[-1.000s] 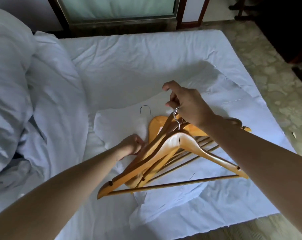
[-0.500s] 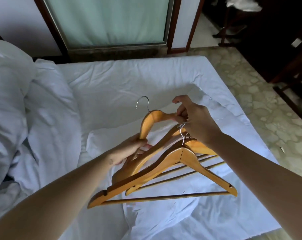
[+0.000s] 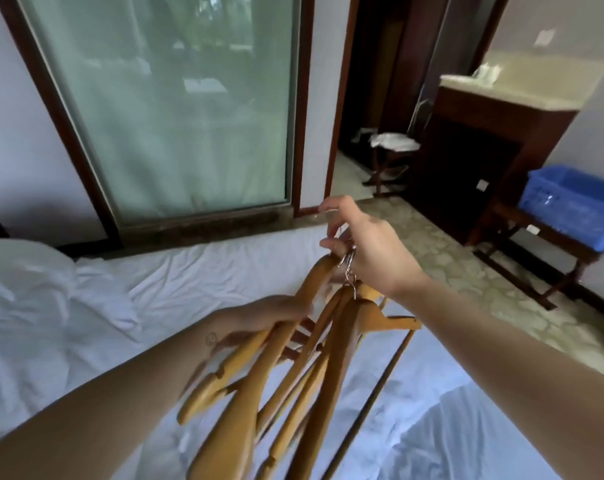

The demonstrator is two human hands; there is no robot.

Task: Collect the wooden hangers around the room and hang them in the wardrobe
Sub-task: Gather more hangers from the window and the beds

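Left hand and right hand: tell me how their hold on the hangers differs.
The right hand pinches the hangers by their metal hooks; the left hand grips a wooden arm. The right hand sits higher, the left hand lower. Both hold one bundle above the bed.

Left forearm [image 3: 113,393]: bare from the wrist to the near-left edge.
Wrist mark [image 3: 210,338]: small dark round outline, face-like, just behind the left hand [image 3: 259,315].
Right forearm [image 3: 501,344]: bare from the right hand [image 3: 369,252] to the near-right edge.
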